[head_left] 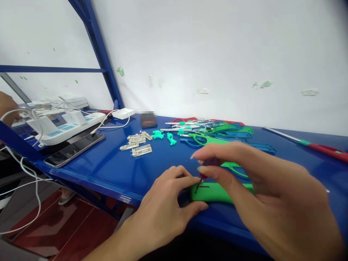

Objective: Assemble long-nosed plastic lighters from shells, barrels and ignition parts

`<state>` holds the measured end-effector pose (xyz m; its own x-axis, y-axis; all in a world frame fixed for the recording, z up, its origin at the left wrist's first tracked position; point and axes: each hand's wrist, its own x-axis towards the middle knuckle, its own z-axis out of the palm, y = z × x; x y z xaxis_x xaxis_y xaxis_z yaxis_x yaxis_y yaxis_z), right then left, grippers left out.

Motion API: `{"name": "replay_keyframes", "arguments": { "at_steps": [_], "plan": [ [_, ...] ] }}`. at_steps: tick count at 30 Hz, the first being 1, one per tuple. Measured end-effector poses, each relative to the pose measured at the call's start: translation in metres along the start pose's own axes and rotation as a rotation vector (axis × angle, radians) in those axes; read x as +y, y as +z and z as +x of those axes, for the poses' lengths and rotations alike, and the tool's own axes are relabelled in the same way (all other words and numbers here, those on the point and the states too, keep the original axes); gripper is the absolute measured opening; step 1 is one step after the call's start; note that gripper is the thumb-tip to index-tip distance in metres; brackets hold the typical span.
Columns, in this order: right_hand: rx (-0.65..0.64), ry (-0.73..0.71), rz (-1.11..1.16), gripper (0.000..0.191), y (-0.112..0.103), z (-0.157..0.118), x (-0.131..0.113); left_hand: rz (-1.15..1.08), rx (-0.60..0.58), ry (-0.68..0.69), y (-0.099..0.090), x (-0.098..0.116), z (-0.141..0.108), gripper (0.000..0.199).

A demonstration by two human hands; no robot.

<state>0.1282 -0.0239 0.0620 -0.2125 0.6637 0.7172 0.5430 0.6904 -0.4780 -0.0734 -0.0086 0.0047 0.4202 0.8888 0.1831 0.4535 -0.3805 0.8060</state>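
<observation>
A green plastic handle lies on the blue table near its front edge. My left hand grips its left end between thumb and fingers. A small screwdriver with a dark red grip is pinched between the thumb and index finger of my right hand. The screwdriver is tilted, and its tip meets the green handle near a dark slot. My right hand covers the handle's right part. Behind it lie more green handle pieces and blue ones.
Metal-and-clear parts, teal clips and a dark box sit at the back left. A phone and white power strip are farther left. A rod with red handle lies right. Another person's hand shows far left.
</observation>
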Motion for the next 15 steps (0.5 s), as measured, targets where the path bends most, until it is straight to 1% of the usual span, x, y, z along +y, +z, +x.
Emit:
{"name": "replay_keyframes", "arguments": {
  "at_steps": [2,3,4,6,8,12,15],
  "plan": [
    [-0.101,0.012,0.096,0.033,-0.0049,0.0032,-0.0013,-0.005,-0.015,0.000,-0.0006,0.0009,-0.0002,0.018],
    [-0.128,0.019,0.129,0.034,-0.0067,0.0046,-0.0023,-0.009,-0.015,0.005,-0.0008,0.0012,-0.0004,0.018],
    [-0.141,0.027,0.153,0.032,-0.0079,0.0056,-0.0033,-0.010,-0.011,0.011,-0.0007,0.0011,-0.0006,0.019],
    [-0.139,0.039,0.179,0.025,-0.0083,0.0063,-0.0051,-0.007,0.009,0.022,-0.0002,0.0002,-0.0012,0.023],
    [-0.130,0.046,0.164,0.023,-0.0071,0.0050,-0.0059,0.000,0.017,0.024,0.0007,-0.0012,-0.0020,0.027],
    [-0.087,0.041,0.094,0.032,-0.0055,-0.0006,-0.0041,0.014,0.015,0.037,0.0016,-0.0026,-0.0031,0.035],
    [-0.122,0.040,0.074,0.038,-0.0060,-0.0022,-0.0025,0.002,0.027,0.058,0.0013,-0.0027,-0.0027,0.029]
  ]
}}
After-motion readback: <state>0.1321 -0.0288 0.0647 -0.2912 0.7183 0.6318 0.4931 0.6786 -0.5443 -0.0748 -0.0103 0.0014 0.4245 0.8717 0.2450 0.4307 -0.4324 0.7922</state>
